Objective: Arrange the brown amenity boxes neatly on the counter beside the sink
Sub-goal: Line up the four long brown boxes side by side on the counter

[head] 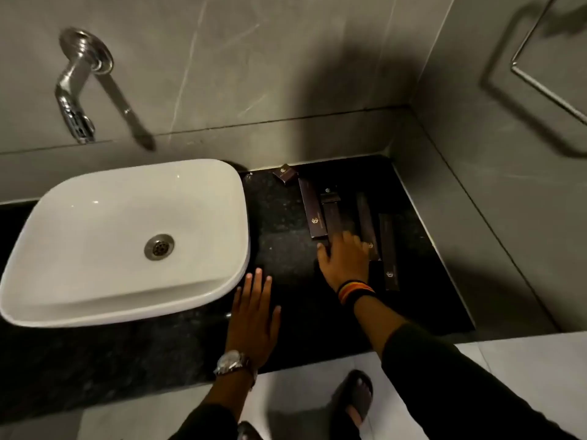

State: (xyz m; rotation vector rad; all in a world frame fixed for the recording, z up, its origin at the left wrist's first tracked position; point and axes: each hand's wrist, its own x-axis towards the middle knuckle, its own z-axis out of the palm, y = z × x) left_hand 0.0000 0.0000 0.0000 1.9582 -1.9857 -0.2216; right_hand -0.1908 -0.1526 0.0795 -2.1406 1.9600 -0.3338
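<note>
Several long brown amenity boxes lie side by side on the black counter (286,223) right of the white sink (127,236): one at the left (312,211), one beside it (332,214), one further right (367,220) and the rightmost (388,249). A small square brown box (285,173) sits tilted by the back wall. My right hand (344,258) rests fingers-down on the near ends of the middle boxes, thumb out to the left; whether it grips one is unclear. My left hand (254,315) lies flat on the counter by the sink's corner, fingers spread, holding nothing.
A chrome tap (77,87) projects from the grey tiled wall above the sink. A side wall with a metal towel rail (540,87) bounds the counter on the right. White floor tiles and my sandalled foot (357,398) show below the counter's front edge.
</note>
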